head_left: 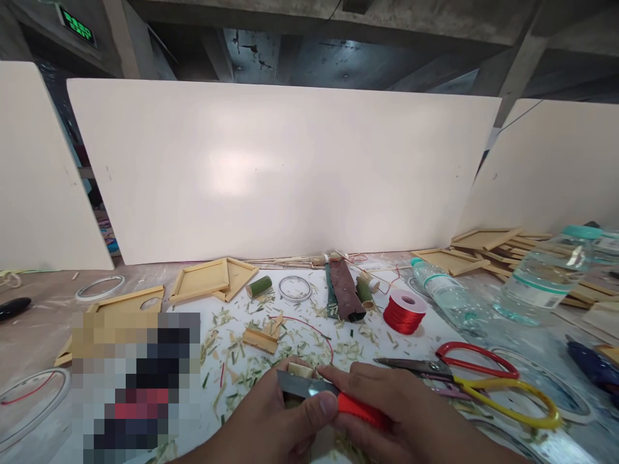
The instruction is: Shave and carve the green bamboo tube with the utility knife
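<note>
My right hand (396, 399) is wrapped round the red handle of a knife (360, 411), its broad grey blade pointing left. Closed round a short pale piece, apparently bamboo (300, 370), my left hand (271, 412) sits just left of it. The blade lies across the near side of that piece, and my left thumb rests by the blade's base. Most of the piece is hidden by my fingers. Green and pale shavings (232, 374) litter the white board beneath. Right of my hands lie scissors (435, 368) with one red and one yellow handle loop.
A spool of red cord (405, 312), a brown strip (345, 290) and a green bamboo tube (259, 287) lie beyond my hands. Two water bottles (546, 277) are at right, one on its side. Wooden frames (200, 280) lie at both sides. A white panel (290, 174) stands behind.
</note>
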A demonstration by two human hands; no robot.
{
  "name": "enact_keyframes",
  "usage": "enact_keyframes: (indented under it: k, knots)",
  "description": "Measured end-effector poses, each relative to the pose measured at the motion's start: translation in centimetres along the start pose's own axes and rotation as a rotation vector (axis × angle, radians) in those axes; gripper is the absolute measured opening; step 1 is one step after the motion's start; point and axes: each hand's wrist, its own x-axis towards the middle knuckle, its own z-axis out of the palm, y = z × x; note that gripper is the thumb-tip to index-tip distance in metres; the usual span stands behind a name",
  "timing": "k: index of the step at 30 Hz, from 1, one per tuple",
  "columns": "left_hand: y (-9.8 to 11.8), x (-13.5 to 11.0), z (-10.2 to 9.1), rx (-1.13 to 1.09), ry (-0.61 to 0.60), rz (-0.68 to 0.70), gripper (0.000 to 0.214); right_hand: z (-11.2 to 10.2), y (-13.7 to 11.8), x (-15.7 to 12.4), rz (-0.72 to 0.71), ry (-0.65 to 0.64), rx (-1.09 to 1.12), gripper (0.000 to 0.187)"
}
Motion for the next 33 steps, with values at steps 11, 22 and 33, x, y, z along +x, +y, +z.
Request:
enact_keyframes:
  k: [11,22,33]
  knots:
    - [-0.1,0.1,0.6,0.148,0.16,-0.054,0.051,1.5,0.2,-0.3,0.017,-0.03,-0.223,0.052]
    - [-0.5,0.4,-0.4,0.11,0.113,-0.086,0.059,1.5,2.0,-0.7,-0.027,0.27,-0.205,0.045]
    - [-0.7,0.5,-0.9,0.083,0.097,-0.074,0.061,2.1,0.9,-0.5,-0.089,0.204,0.047,0.056]
